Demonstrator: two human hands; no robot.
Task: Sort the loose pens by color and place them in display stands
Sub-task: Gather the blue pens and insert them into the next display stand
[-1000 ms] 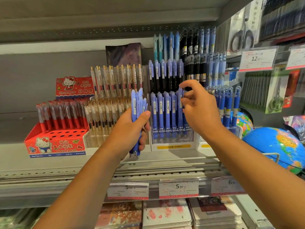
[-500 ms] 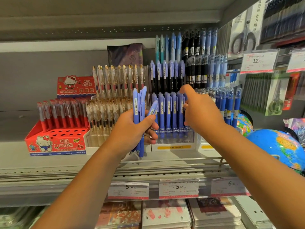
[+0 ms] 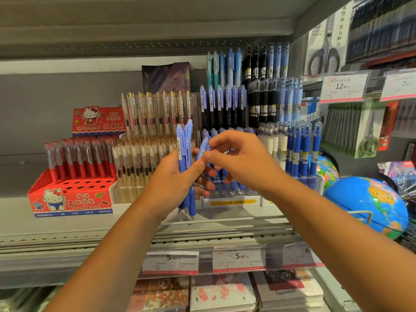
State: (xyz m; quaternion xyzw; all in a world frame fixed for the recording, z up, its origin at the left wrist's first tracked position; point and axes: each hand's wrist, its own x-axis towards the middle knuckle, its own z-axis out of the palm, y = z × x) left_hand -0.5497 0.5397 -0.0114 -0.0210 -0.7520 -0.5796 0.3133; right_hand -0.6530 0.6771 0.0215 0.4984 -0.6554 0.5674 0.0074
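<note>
Periwinkle pens (image 3: 183,149) sit clamped in your left grip (image 3: 173,183); your right grip (image 3: 245,161) pinches one pen (image 3: 202,149). Centre-frame stand (image 3: 229,199) part-filled; bundle unplaced.

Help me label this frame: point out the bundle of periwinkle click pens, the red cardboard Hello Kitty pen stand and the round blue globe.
Bundle of periwinkle click pens (image 3: 183,143), head view, upper barrels.
Red cardboard Hello Kitty pen stand (image 3: 72,200), head view, front panel.
Round blue globe (image 3: 355,192), head view, blue ocean.

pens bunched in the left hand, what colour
The pens are periwinkle blue, seen in the head view.
</note>
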